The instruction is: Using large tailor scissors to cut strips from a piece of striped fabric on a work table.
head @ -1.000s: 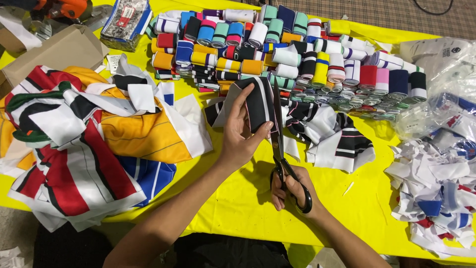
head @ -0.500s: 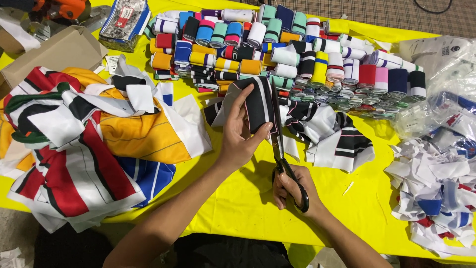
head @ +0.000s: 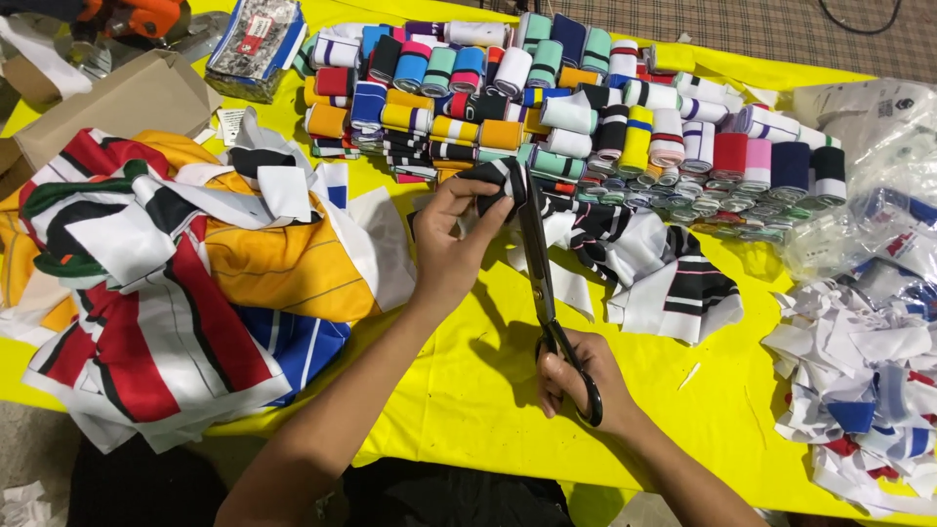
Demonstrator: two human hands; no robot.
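Pinching a black-and-white fabric piece (head: 496, 185), the left hand (head: 451, 244) holds it against scissors (head: 547, 293) gripped by the right hand (head: 576, 376).

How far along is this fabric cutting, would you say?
Looks partway. Done: many rolled striped bands lined up at the far side of the yellow table. In hand: the left hand holds a black-and-white strip at the scissors, worked by the right hand. Left: a big fabric heap.

Left hand (head: 451, 242) pinched shut, raised; right hand (head: 578, 376) closed, lower.
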